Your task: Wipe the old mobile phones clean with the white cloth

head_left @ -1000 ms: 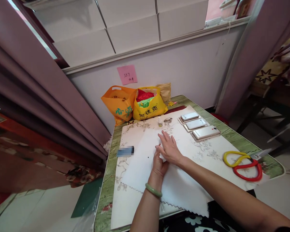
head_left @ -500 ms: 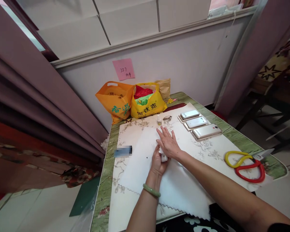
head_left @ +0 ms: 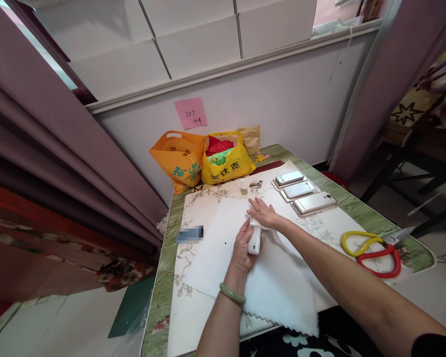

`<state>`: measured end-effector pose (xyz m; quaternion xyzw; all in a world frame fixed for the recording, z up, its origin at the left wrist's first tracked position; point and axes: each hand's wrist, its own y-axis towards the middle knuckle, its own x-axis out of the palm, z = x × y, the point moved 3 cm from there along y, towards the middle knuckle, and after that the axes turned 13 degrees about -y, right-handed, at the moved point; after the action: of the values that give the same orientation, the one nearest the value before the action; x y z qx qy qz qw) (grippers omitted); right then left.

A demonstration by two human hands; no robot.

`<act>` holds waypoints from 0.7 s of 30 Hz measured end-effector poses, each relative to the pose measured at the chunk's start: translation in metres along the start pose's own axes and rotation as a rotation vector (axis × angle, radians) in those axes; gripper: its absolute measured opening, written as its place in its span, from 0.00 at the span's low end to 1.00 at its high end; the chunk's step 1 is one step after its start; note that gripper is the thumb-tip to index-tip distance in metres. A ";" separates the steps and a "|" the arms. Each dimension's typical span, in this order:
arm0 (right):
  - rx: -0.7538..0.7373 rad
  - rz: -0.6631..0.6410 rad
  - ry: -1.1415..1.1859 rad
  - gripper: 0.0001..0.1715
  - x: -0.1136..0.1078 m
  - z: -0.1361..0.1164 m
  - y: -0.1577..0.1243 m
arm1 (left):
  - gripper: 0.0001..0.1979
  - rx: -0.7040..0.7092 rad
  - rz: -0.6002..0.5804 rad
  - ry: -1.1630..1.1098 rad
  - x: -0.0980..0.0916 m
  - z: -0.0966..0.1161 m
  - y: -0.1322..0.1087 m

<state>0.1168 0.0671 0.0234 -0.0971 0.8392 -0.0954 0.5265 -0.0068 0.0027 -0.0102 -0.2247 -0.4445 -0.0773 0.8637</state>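
Observation:
My left hand, with a green bangle on its wrist, grips a white phone above the table. The phone's near end shows a small dark square. Over its far end, my right hand presses a piece of white cloth against it, fingers stretched forward. That covers the phone's upper part. Beneath both hands a large white fleecy cloth with zigzag edges spreads over the table and hangs past its near edge.
Three phones lie on clear cases at the right. Scissors with yellow and red handles rest near the right edge. A blurred blue item lies left. A small bottle, an orange bag and a yellow bag stand behind.
My right hand has slid up and away along the phone, its fingers now lower and flatter. More of the white phone shows in my left hand. The view has shifted slightly.

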 end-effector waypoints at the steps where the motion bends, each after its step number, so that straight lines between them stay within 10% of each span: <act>1: -0.029 -0.013 -0.010 0.38 -0.004 0.000 -0.001 | 0.28 -0.016 -0.018 0.009 0.001 0.000 -0.001; 11: -0.280 -0.268 0.064 0.41 -0.014 0.000 -0.011 | 0.22 -0.129 -0.179 0.066 0.005 -0.002 -0.008; 21: -0.253 -0.258 0.327 0.42 -0.005 0.004 -0.007 | 0.24 -0.191 -0.189 0.102 0.004 -0.004 -0.008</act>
<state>0.1232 0.0611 0.0280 -0.2517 0.8993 -0.0705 0.3507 -0.0045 -0.0065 -0.0066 -0.2588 -0.4099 -0.2118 0.8486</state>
